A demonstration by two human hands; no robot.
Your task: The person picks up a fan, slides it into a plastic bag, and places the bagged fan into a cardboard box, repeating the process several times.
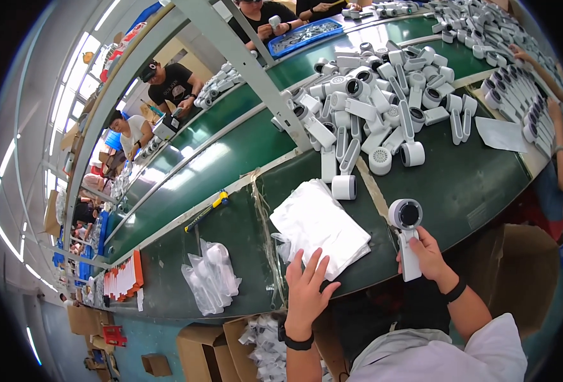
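My right hand (430, 258) is wrapped round the handle of a white handheld fan (410, 262). The fan stands nearly upright, its round head with a dark ring at the top, above the near edge of the green workbench (453, 197). Fingers spread, my left hand (305, 296) lies at the near left corner of a stack of thin white bags (323, 219). Whether its fingertips press on the bags I cannot tell. One more fan (344, 188) lies just beyond the stack, at the near end of a big heap of fans (380, 95).
Left of the stack lie several fans in clear bags (211, 277) and a yellow-and-black utility knife (207, 210). Orange-and-white boxes (123, 278) stand farther left. An open carton (517, 274) is below right. Another person's arm (558, 121) reaches toward rows of fans at the right.
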